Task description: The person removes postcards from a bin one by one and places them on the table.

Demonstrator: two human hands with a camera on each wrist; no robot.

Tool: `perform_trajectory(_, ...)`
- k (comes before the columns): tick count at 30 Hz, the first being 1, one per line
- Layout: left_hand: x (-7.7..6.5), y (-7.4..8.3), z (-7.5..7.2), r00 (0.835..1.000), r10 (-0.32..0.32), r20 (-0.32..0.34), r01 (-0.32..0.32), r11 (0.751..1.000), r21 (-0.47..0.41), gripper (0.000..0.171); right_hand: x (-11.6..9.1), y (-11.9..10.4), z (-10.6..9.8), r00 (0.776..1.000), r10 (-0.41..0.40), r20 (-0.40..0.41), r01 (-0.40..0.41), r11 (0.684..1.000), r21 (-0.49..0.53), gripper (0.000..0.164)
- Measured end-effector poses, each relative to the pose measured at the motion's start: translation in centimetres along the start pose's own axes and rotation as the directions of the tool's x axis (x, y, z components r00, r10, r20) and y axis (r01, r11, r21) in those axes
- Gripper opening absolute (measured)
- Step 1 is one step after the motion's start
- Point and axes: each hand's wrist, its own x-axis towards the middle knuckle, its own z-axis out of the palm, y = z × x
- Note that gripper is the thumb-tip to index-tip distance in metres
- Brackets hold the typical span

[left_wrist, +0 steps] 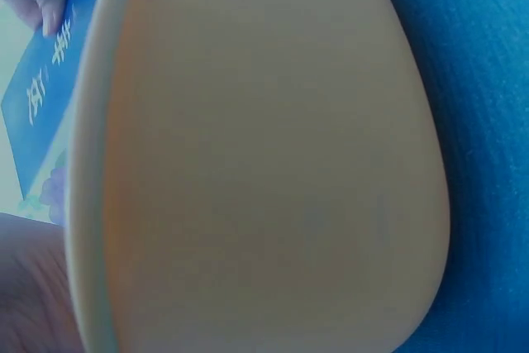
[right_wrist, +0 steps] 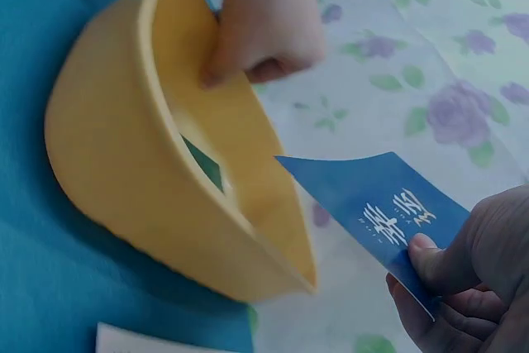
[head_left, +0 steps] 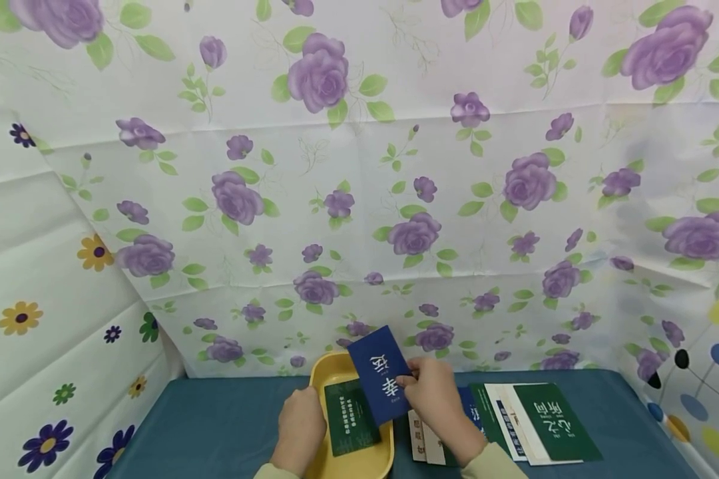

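My right hand [head_left: 434,399] pinches a blue card [head_left: 379,376] with white characters by its edge, thumb on the printed face. The card is tilted above the right side of a yellow plastic basin [head_left: 388,459]. On the basin's left rim, my left hand [head_left: 302,422] grips with curled fingers; in the right wrist view its thumb reaches inside the wall. A green card [head_left: 350,426] with white lettering lies in the basin, partly covered by the blue card. The left wrist view is mostly filled by the basin's wall [left_wrist: 273,155].
Right of the basin, several cards lie overlapping on the dark teal table cover [head_left: 228,412]. A green card [head_left: 554,422] is uppermost at the right, over white ones. A cream card [head_left: 417,439] lies close beside the basin. A flowered cloth [head_left: 359,199] hangs behind the table.
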Motion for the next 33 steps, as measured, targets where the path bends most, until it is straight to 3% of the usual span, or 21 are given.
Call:
perform_trajectory(15,0.0,0.1,0.3,0.999,-0.036,0.009,0.036,0.999,0.034,0.014,0.3,3.8,-6.1,0.991,0.038,-0.131,-0.047,0.997,-0.065,0.035)
perform_trajectory(23,0.1,0.2,0.4,0.999,-0.033,0.007,0.033,0.999,0.028,0.016,0.1,5.6,-8.9,0.987,0.107,-0.121,-0.117,0.99,-0.077,0.042)
perform_trajectory(33,0.2,0.2,0.3,1.0,-0.024,0.008,0.024,1.0,0.011,0.016,-0.5,8.7,-12.8,0.971,0.145,-0.192,-0.178,0.97,-0.168,0.045)
